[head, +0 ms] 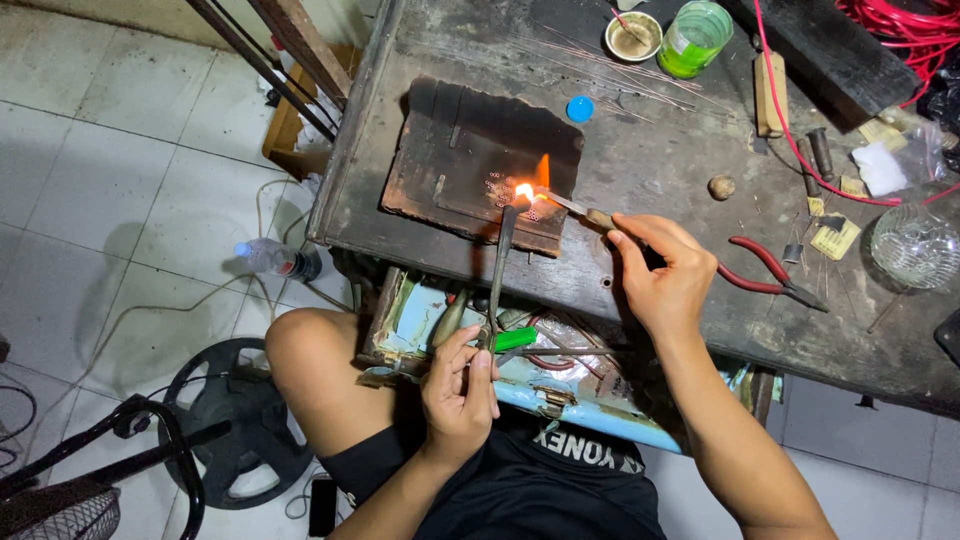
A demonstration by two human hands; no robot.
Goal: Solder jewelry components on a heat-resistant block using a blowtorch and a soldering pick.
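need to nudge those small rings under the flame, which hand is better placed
Right. The right hand already holds the thin pick with its tip at the small rings on the charred block. The left hand is busy with the torch.

White tiled floor (120, 180); dark worn workbench (680, 160); possibly fan base (235, 425).

Dark scorched workbench (660, 160) — charred block (470, 160), red pliers (765, 268), green bottle (696, 37), glass bowl (915, 247).
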